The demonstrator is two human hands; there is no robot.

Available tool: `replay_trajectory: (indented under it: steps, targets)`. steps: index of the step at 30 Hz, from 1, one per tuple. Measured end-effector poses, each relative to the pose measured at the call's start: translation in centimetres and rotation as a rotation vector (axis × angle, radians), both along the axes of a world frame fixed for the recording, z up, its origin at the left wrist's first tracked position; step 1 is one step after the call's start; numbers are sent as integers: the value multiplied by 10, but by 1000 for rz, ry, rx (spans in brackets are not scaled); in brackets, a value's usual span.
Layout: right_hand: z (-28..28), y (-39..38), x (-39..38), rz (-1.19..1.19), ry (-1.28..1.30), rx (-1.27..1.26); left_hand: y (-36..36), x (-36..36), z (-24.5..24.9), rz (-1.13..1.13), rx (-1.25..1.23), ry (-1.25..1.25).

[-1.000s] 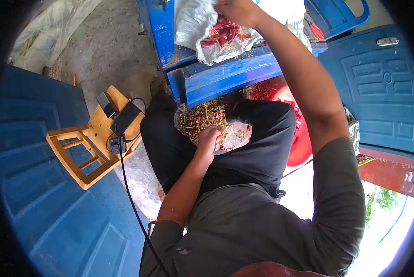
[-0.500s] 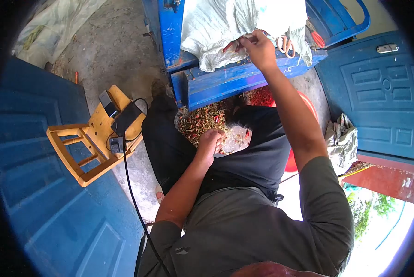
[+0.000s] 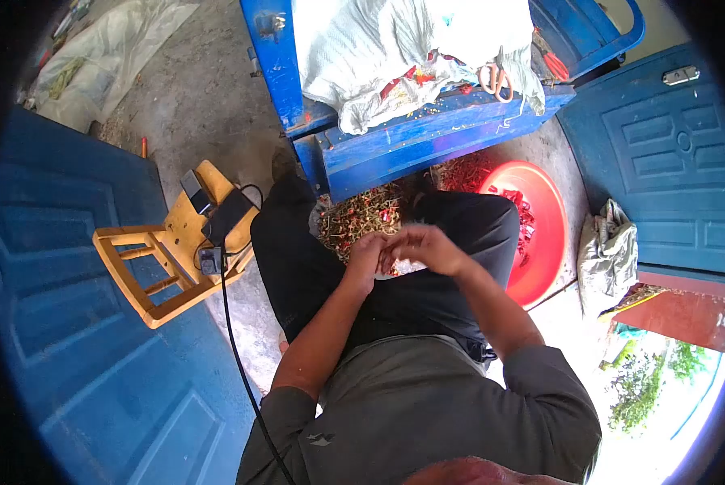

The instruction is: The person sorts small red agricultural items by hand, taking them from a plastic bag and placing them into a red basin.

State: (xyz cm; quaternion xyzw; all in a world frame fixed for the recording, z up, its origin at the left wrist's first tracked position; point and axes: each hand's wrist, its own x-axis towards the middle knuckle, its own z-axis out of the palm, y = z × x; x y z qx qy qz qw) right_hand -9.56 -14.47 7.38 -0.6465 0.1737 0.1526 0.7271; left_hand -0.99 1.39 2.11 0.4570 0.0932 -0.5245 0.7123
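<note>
My left hand (image 3: pixel 365 260) is closed above my lap, its fingers bent together; what they hold, if anything, is too small to name. Right beside it is my right hand (image 3: pixel 424 248), fingers curled toward the left hand and somewhat blurred. Below and beyond both hands lies a heap of dried stems with red bits (image 3: pixel 362 217). On the blue bench (image 3: pixel 427 145), red pieces (image 3: pixel 415 77) lie on a white woven sack (image 3: pixel 362 52). Orange-handled scissors (image 3: pixel 496 82) rest at the sack's edge.
A red basin (image 3: pixel 547 271) with red pieces stands right of my knee. At left is a wooden chair (image 3: pixel 172 303) bearing dark devices and a cable. Blue doors (image 3: pixel 661 162) flank the space. A crumpled sack (image 3: pixel 609 250) lies at right. Red-handled pliers (image 3: pixel 555 66) lie on the bench.
My right hand has come down from the sack on the bench to beside my left hand. More of the red basin shows, and red pieces on the sack are uncovered.
</note>
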Motion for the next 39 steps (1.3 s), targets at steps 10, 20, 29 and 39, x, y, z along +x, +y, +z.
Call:
replay_trajectory:
  steps: [10, 20, 29, 39]
  targets:
    - [-11, 43, -10, -49, -503, -560, 6, 4, -16, -72, 117, -39]
    - [-59, 50, -7, -425, -104, -636, -6, 1, -40, -13, 215, -73]
    - [-49, 58, 0, -724, 195, 353, -2, 1, -44, 63, 138, -47]
    - [-23, 30, 4, -774, 16, 383, -6, 3, -20, 2, 181, -7]
